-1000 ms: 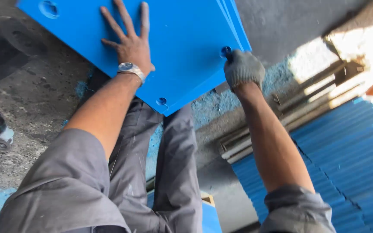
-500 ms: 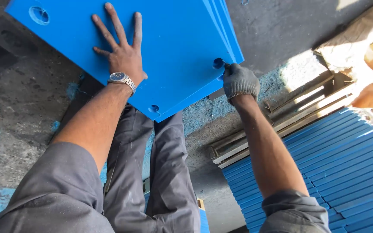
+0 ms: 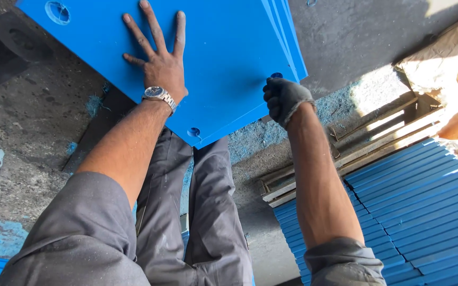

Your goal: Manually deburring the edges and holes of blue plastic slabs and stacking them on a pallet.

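The blue panel stack, tilted above the grey-trousered knees, is best steadied with the bare left hand kept flat, fingers spread, and the gloved right hand curled on its near-right edge; its far edges are cut off, fingertips hidden.

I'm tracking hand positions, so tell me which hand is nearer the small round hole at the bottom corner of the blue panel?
Left. The left hand lies flat on the blue panel, just above the hole. The gloved right hand grips the panel's right edge, farther away.
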